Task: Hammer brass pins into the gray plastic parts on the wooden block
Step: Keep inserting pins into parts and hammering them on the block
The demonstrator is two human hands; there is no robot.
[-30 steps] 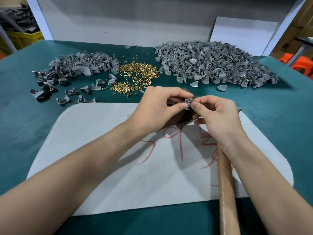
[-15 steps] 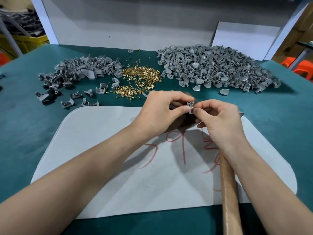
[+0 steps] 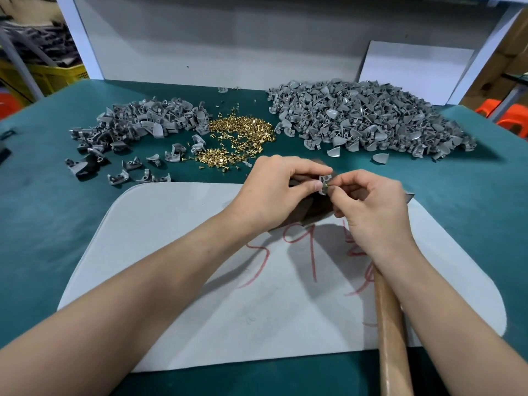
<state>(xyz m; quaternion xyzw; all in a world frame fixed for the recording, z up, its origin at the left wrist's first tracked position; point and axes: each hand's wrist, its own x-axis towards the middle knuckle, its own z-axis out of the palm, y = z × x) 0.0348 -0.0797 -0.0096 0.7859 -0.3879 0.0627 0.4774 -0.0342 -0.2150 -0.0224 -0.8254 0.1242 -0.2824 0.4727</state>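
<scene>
My left hand (image 3: 278,190) pinches a small gray plastic part (image 3: 324,182) between thumb and forefinger, held above the dark wooden block (image 3: 310,210), which my hands mostly hide. My right hand (image 3: 371,204) pinches a brass pin (image 3: 327,184) whose tip touches the part's side. A wooden hammer handle (image 3: 391,332) lies under my right forearm; its head is hidden. Loose brass pins (image 3: 240,138) lie heaped at the middle back of the green table.
A large heap of gray parts (image 3: 368,118) lies at the back right, a smaller one (image 3: 143,121) at the back left. A pale gray mat (image 3: 171,267) with red marks covers the near table. A white board (image 3: 411,70) leans on the back wall.
Both hands stay together over the block, working the pin against the part. The camera view has shifted slightly, so the piles sit lower in the frame.
</scene>
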